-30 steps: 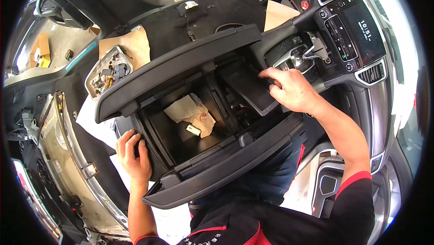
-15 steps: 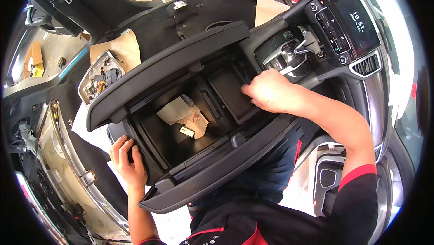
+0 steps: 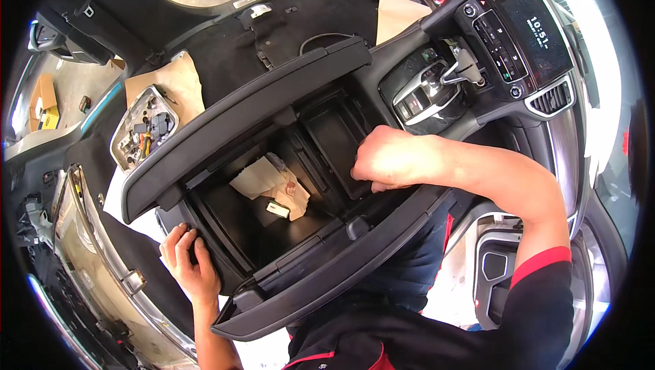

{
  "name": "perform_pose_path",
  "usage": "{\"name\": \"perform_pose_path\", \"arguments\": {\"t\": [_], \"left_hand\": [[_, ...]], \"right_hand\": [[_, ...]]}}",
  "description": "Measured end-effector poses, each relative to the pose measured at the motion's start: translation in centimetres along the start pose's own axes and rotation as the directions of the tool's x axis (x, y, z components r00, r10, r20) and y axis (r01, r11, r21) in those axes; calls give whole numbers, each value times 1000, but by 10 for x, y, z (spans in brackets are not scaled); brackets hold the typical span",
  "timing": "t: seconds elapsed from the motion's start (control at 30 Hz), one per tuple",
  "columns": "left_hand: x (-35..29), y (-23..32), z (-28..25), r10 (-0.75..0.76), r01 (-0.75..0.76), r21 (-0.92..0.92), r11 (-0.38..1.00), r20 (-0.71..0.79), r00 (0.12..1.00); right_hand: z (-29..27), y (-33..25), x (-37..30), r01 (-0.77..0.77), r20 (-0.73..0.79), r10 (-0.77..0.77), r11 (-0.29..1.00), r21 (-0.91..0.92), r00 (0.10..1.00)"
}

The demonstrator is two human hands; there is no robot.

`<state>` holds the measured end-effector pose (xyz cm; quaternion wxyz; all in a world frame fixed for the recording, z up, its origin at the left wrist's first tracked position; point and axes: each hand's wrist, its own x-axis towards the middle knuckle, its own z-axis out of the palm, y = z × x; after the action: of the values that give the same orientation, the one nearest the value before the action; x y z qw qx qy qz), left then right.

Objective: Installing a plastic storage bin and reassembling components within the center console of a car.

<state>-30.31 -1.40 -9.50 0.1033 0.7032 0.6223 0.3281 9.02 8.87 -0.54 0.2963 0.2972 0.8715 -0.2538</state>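
Note:
A black car centre console (image 3: 316, 255) lies open in front of me, its two padded lid halves (image 3: 252, 121) swung apart to either side. My right hand (image 3: 389, 158) is closed, knuckles up, at the near front corner of the shallow black tray (image 3: 334, 139); its fingertips are partly hidden, so what they grip cannot be made out. My left hand (image 3: 193, 264) rests against the console's rear end with bent fingers apart, holding nothing. Inside the deep bin lie crumpled beige paper (image 3: 290, 196) and a small pale block-like piece (image 3: 277, 209).
Ahead of the console stand the gear lever (image 3: 464, 66) and a lit dashboard screen (image 3: 539, 32). A metal tray of small parts and tools (image 3: 147, 128) sits on brown paper (image 3: 184, 80) at the left. More brown paper (image 3: 399, 19) lies beyond the console, beside bare black carpet (image 3: 225, 39).
My right hand has moved nearer to me and slightly left, from the tray's front edge to its near corner. My left hand stays at the console's rear end. The view has shifted slightly.

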Motion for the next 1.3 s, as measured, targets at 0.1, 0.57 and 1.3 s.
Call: {"name": "perform_pose_path", "arguments": {"t": [0.1,0.57,1.3], "left_hand": [[1,0,0,12,-12,8,1000,-6,1000],[-1,-2,-2,8,-9,-33,999,-34,999],[1,-3,-2,20,-22,-72,997,-17,1000]], "right_hand": [[4,1,3,38,-51,-39,999,-22,998],[7,-10,12,72,30,-71,997,-34,997],[-11,-4,-19,41,-16,-40,999,26,999]]}}
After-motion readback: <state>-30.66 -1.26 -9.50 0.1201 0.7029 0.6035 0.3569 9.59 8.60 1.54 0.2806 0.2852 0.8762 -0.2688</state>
